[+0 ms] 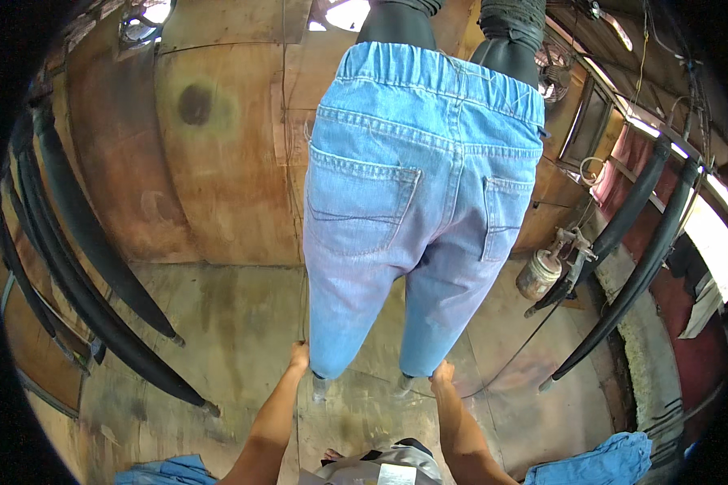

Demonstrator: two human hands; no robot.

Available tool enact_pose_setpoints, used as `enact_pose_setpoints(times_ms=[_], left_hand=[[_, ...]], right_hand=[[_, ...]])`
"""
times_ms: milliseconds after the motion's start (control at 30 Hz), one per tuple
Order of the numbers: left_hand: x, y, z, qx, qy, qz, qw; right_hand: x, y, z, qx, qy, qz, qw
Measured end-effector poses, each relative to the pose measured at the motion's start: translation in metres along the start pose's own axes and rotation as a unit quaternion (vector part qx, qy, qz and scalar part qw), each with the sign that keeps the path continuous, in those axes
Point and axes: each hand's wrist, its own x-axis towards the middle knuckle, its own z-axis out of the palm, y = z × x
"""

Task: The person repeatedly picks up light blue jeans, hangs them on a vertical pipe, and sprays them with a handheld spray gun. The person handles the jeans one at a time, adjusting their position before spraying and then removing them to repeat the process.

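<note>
Far left: long black tapering leg-shaped tubes slant down and inward, pale tips lowest. Below them, at the lower edge, lies a crumpled blue denim piece. Behind stands a brown wooden panel wall bearing a dark round stain.

Centre: the left hand is curled closed at the outer edge of the left hem; exact finger placement too small to tell. Light blue denim trousers with a gathered elastic waistband hang upright, back pockets facing the camera, lilac tint across seat and thighs. They are fitted over a black two-legged form, which shows above the waistband; greyish ends show below both hems. The right hand is curled closed on the outer edge of the right hem.

Right: a metal spray gun with a round, stained cup sits near black tapering tubes on that side. Lower right: a folded-looking bright blue denim garment.
</note>
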Motion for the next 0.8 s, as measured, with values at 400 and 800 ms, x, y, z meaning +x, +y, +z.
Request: enact_pose_setpoints(times_ms=[400, 800], left_hand=[[-0.020, -0.036, 0.001, 0.015, 0.115, 0.006, 0.993], [-0.064, -0.037, 0.002, -0.015, 0.235, -0.032, 0.971]], right_hand=[[0.052, -0.041, 0.006, -0.110, -0.111, -0.066, 0.986], [0.083, -0.031, 0.027, -0.257, -0.129, -0.180, 0.941]])
